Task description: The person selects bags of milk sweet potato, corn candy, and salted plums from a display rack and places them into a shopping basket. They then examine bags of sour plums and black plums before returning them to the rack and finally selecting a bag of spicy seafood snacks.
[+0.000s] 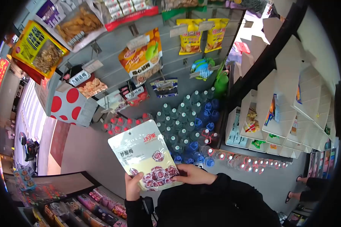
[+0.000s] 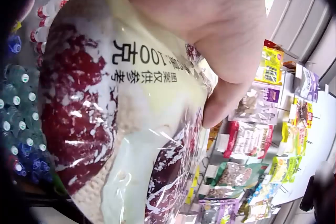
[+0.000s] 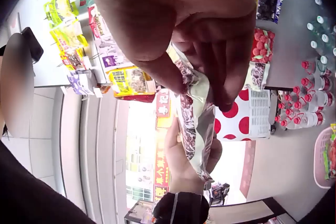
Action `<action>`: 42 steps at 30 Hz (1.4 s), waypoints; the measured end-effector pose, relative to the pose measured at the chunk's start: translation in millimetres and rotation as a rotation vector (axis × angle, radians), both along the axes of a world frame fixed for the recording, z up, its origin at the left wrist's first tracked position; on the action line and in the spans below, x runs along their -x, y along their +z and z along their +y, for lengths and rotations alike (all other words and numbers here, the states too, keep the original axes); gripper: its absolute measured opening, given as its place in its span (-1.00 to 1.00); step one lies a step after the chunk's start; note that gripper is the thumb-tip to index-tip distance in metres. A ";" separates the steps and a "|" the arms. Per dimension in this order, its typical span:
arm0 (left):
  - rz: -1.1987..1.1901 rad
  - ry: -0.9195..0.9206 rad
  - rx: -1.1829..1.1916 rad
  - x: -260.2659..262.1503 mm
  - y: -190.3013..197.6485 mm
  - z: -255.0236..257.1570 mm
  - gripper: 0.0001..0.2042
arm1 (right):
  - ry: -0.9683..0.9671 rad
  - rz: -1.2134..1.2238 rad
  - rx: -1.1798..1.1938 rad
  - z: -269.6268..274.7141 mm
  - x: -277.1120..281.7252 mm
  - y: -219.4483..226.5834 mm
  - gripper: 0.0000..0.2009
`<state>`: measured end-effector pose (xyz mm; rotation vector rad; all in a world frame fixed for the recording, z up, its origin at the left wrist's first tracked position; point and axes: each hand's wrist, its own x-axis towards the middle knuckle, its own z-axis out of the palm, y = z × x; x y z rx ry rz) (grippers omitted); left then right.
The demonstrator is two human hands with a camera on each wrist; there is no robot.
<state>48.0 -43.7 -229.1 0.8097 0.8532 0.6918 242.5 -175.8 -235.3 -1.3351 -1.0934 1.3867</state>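
Observation:
A pale snack pouch of sour plums [image 1: 146, 156], printed with dark red plums, is held up in front of the body between both hands. My left hand [image 1: 133, 186] grips its lower left corner, thumb across the printed front. At the lower right edge, my right hand [image 1: 196, 175] pinches the pouch with the thumb on the front. Seen close in the left wrist view, the plum pouch [image 2: 142, 98] bulges below the left palm. In the right wrist view the same pouch [image 3: 197, 124] appears edge-on, with fingers and thumb on either side of it.
Behind the pouch, a grey hook wall carries snack bags such as an orange one [image 1: 142, 56] and yellow ones [image 1: 190, 36]. Below it stand many green-capped bottles [image 1: 178, 121] on the floor. White shelf bins [image 1: 276, 109] rise at the right, near another person's legs [image 1: 310, 189].

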 end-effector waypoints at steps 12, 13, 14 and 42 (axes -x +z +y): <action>0.107 -0.069 0.035 -15.4 -65.9 -1.3 -0.52 | -0.213 0.056 -0.001 -18.7 4.0 -68.7 -0.70; 0.100 -0.078 0.050 -22.5 -73.8 -1.2 -0.50 | -0.227 0.074 0.051 -21.7 0.0 -76.0 -0.70; 0.095 -0.086 0.066 -30.4 -83.7 -1.3 -0.48 | -0.239 0.094 0.104 -24.8 -4.7 -84.6 -0.70; 0.172 -0.342 0.079 -210.8 -252.9 -18.2 -0.44 | -0.709 0.023 0.173 -70.4 -124.3 -242.2 -0.71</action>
